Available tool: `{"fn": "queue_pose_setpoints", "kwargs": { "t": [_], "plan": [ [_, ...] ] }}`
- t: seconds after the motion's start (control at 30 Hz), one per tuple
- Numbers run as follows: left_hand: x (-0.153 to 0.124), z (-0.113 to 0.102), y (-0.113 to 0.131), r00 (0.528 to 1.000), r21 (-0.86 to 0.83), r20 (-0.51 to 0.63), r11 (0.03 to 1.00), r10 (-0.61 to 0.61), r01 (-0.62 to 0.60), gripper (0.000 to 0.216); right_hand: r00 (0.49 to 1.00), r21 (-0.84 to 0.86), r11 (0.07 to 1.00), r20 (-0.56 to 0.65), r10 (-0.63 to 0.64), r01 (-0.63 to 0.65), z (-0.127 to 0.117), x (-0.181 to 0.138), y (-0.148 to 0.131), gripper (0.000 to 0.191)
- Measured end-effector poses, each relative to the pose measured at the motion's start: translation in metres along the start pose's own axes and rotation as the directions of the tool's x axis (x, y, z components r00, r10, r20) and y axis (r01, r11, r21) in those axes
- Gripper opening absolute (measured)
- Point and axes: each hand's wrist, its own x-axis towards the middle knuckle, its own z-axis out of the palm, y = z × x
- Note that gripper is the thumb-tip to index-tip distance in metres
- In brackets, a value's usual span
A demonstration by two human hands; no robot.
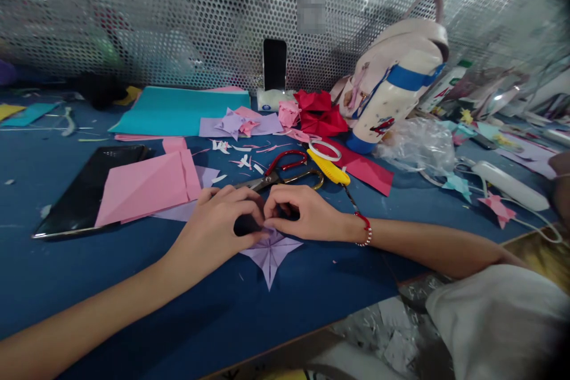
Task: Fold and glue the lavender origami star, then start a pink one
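A lilac folded paper star [270,258] lies on the blue table, creased along its points, with one point toward me. My left hand [227,217] bends over its left and upper part, thumb and fingertips closed on the paper. From the right, my right hand [298,211] pinches the paper near the star's middle; a red cord and bead bracelet circles that wrist. The hands cover the star's upper points. Just beyond them lie scissors [271,178] with red and brass-coloured handles, partly hidden behind the fingers.
Pink paper sheets [151,187] overlap a black tablet-like slab [84,190] at left. Turquoise paper [187,110], red paper flowers [323,122] and a yellow cutter [329,167] lie behind. A phone [275,65] leans against the mesh partition; a white bottle [383,107] stands beside a bag.
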Motion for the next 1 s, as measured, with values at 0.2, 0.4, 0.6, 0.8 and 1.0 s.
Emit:
{"fn": "queue_pose_setpoints", "kwargs": {
  "t": [0.2,0.4,0.6,0.8,1.0],
  "plan": [
    [0.002,-0.002,0.006,0.999,-0.004,0.022,1.000,-0.023,0.024,0.027,1.000,0.001,1.000,0.004,0.006,-0.006,0.000,0.000,0.000,0.010],
    [0.001,-0.001,0.002,1.000,-0.055,-0.002,0.998,-0.027,0.026,0.021,1.000,-0.008,1.000,0.002,0.023,-0.023,-0.001,0.000,0.000,0.010],
    [0.001,-0.002,-0.002,0.998,-0.128,-0.043,0.991,-0.034,0.028,0.019,0.999,-0.033,0.999,0.016,0.032,-0.031,0.000,0.000,0.004,0.008],
    [0.000,-0.001,0.002,0.998,-0.150,-0.049,0.988,-0.034,0.027,0.014,0.993,-0.001,0.999,0.108,0.051,-0.051,-0.010,0.003,0.006,0.012],
    [-0.001,-0.002,0.004,0.999,-0.152,-0.049,0.988,-0.025,0.017,0.015,0.935,0.105,0.990,0.352,0.054,-0.096,-0.030,0.008,0.013,0.014]
  ]
}}
